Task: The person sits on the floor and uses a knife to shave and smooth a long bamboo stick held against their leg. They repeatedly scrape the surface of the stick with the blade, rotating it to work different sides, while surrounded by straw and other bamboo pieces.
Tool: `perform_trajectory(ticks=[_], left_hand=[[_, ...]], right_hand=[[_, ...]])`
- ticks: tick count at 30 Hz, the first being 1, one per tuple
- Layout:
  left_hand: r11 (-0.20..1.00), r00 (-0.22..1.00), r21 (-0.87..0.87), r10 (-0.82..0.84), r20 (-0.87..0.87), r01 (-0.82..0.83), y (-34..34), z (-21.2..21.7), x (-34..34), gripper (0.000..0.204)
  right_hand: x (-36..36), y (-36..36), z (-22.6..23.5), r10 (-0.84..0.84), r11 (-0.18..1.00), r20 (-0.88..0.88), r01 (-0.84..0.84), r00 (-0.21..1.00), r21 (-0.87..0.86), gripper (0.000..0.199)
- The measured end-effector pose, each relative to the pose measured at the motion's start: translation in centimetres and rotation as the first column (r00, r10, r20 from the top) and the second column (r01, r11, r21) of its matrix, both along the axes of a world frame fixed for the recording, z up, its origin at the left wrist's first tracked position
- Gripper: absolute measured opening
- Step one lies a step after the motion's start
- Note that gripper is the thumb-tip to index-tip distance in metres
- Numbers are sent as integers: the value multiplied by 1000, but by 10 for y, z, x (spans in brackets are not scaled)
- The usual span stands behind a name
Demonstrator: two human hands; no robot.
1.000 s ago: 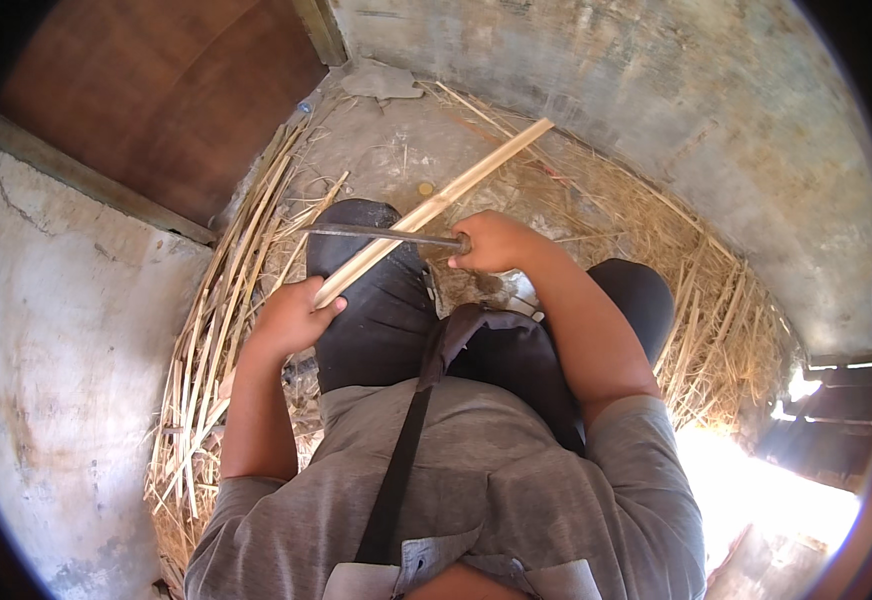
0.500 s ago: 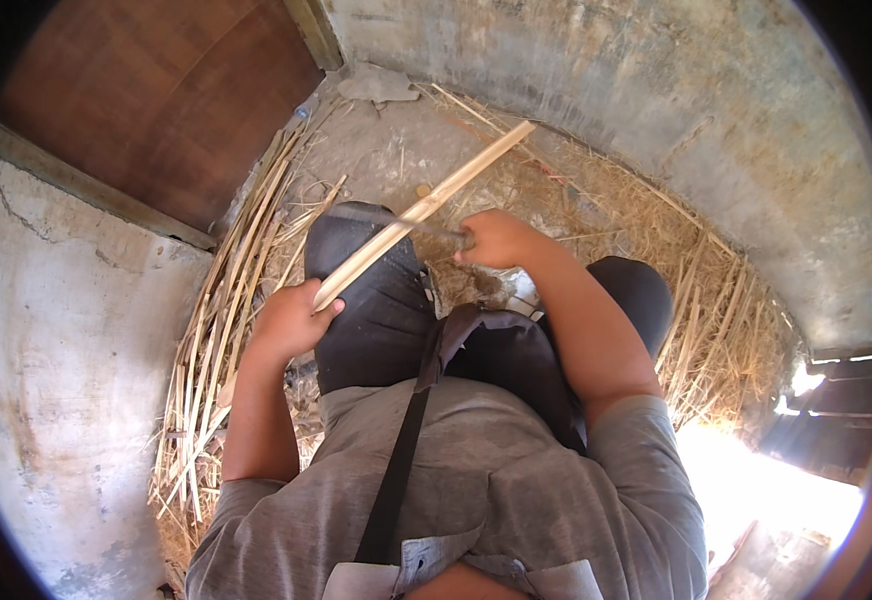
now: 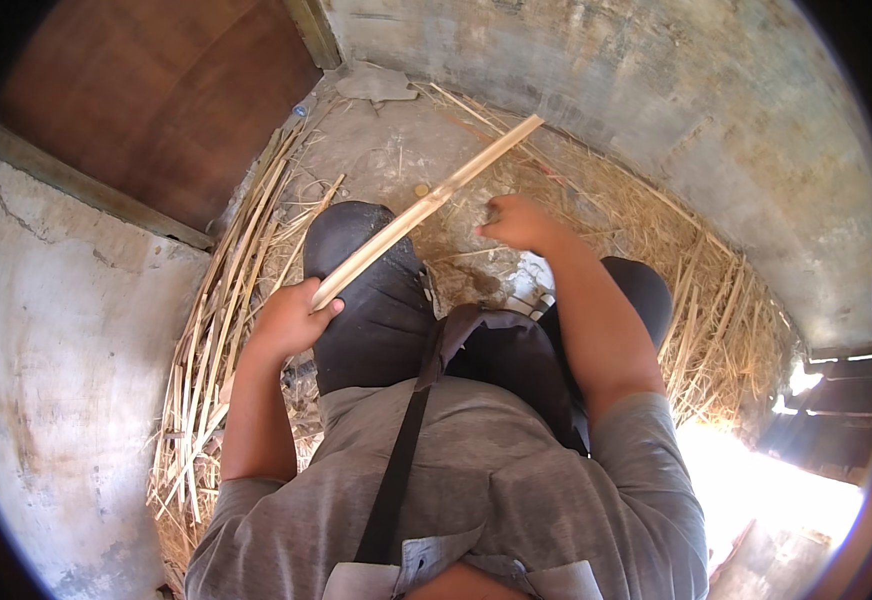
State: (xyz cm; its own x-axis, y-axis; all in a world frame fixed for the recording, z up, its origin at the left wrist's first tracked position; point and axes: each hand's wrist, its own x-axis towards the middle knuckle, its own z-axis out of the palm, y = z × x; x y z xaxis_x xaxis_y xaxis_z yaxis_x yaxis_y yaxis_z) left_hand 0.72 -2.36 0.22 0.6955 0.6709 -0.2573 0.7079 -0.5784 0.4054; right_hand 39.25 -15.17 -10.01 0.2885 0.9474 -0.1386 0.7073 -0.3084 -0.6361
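Left hand point(image 3: 292, 320) grips near end of long flat pale-wood strip point(image 3: 430, 208), right hand point(image 3: 519, 223) curled just apart, contents unclear; strip slants over dark-trousered knee point(image 3: 346, 226), far end free above brown dirt floor point(image 3: 364, 150), tan shavings point(image 3: 646, 232) lining stained grey wall point(image 3: 646, 85).

The dusty grey-brown earthen-looking floor point(image 3: 361, 150) bears long, thin, pale-yellow strips point(image 3: 224, 310) at left, fine straw-coloured shavings point(image 3: 646, 240) at right, a flat grey slab point(image 3: 376, 84) at the far end
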Motion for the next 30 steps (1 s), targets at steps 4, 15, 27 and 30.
perform_trajectory(ticks=[4, 15, 27, 30], left_hand=[[996, 999, 83, -25, -45, 29, -1, -2, -4, 40], [997, 999, -65, 37, 20, -35, 4, -8, -3, 37], [1000, 1000, 17, -1, -20, 1, 1, -3, -3, 40], [996, 997, 79, -40, -69, 46, 0, 5, 0, 39]], right_hand=[[-54, 12, 41, 321, 939, 67, -308, 945, -153, 59], [27, -7, 8, -270, 957, -209, 238, 940, -164, 71], [8, 0, 16, -117, 979, -200, 79, 973, -189, 65], [20, -8, 35, -312, 913, -294, 199, 903, -357, 66]])
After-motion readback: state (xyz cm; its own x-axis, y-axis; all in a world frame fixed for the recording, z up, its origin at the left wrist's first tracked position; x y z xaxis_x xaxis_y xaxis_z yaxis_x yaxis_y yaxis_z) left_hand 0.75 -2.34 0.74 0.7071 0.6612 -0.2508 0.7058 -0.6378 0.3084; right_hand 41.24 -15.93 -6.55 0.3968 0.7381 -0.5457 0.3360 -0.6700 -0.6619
